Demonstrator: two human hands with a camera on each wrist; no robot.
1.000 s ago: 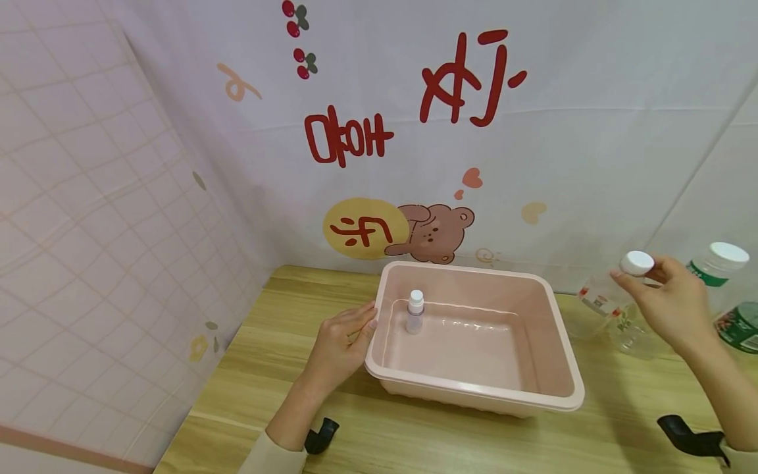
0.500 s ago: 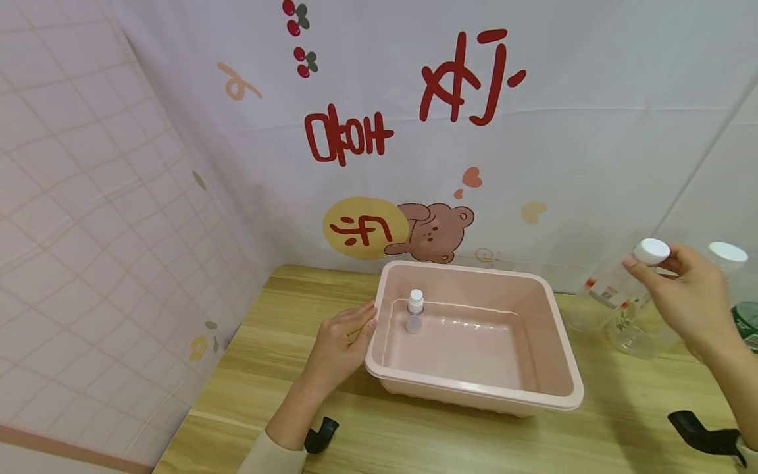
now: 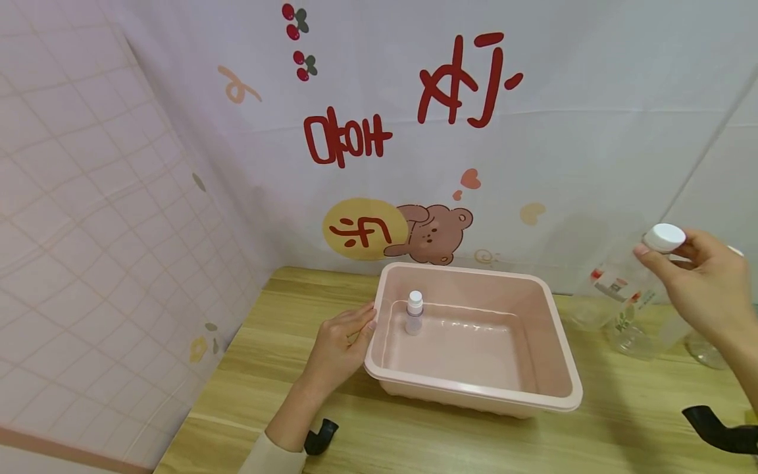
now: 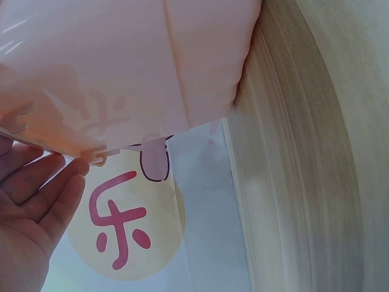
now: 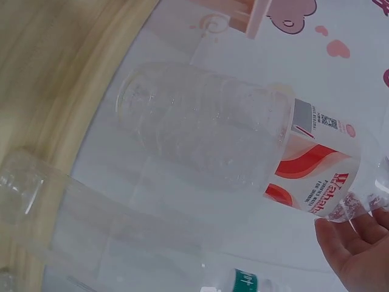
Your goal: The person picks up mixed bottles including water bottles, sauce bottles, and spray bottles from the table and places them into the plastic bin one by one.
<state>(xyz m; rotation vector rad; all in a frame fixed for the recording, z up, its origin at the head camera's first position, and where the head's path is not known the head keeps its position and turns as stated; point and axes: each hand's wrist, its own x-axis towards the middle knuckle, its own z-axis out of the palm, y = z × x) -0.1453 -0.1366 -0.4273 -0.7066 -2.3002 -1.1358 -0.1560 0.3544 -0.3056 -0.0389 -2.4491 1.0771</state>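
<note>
My left hand rests against the left rim of a pink plastic basin, its fingers fairly straight with the tips at the rim's underside. Inside the basin, near its left wall, a small bottle with a white cap stands upright. To the right of the basin, my right hand grips a large clear plastic water bottle near its neck, just below the white cap. This bottle leans, its base toward the basin and its red-and-white label showing in the right wrist view.
Other clear bottles stand right of the basin, one with a leafy print and one with a green label. A printed wall cloth rises behind the wooden table. Black curved pieces sit by both wrists.
My right hand and the water bottle have moved right and up in the head view, overlapping the bottles behind more. My left hand and the basin have stayed in place.
</note>
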